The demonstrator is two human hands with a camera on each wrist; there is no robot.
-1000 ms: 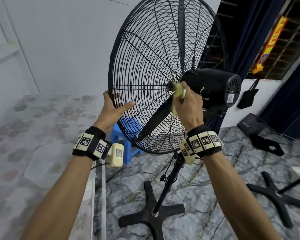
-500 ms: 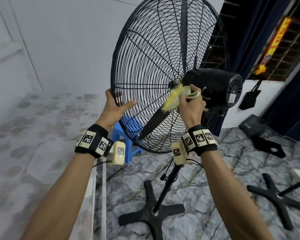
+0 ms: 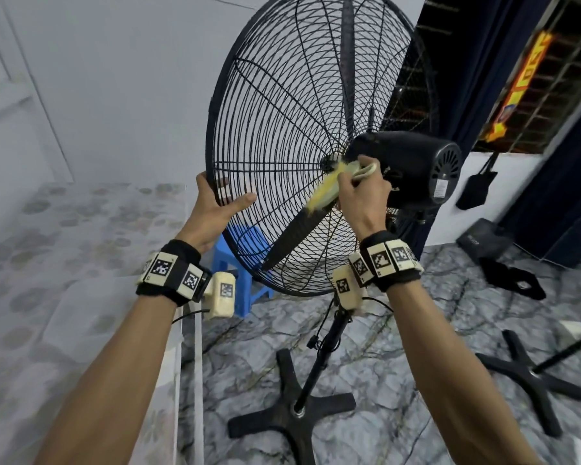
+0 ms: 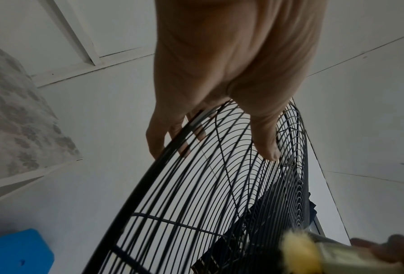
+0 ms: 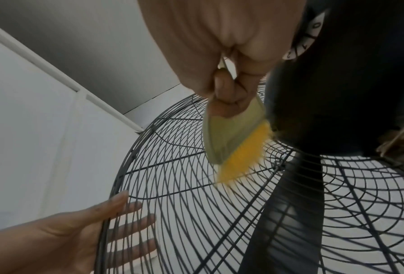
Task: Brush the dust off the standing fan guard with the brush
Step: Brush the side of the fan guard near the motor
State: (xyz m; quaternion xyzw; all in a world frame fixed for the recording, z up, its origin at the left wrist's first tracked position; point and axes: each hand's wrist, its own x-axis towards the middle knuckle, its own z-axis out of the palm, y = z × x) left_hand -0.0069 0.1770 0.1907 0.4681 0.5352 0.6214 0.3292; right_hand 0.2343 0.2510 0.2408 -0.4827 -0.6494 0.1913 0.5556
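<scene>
The black wire fan guard [image 3: 282, 129] stands tilted on its pole, with the black motor housing [image 3: 406, 169] behind its hub. My left hand [image 3: 227, 204] holds the guard's left rim, thumb on the near side and fingers behind the wires. My right hand [image 3: 358, 189] grips a pale-handled brush [image 3: 326, 191] whose yellow bristles lie against the rear wires just below-left of the hub. In the right wrist view the brush [image 5: 238, 152] is blurred against the guard [image 5: 173, 185], beside the motor. In the left wrist view my left hand [image 4: 231, 74] wraps the rim [image 4: 173, 148].
The fan's cross base [image 3: 292, 417] sits on the marble floor between my arms. A blue stool [image 3: 239, 263] stands behind the guard. A second cross base [image 3: 530, 380] and black bags [image 3: 514, 276] lie at the right. A patterned surface [image 3: 64, 263] runs along the left.
My right hand turned the brush out from behind its fingers and swept the bristles down-left from the hub. The left hand stayed on the rim.
</scene>
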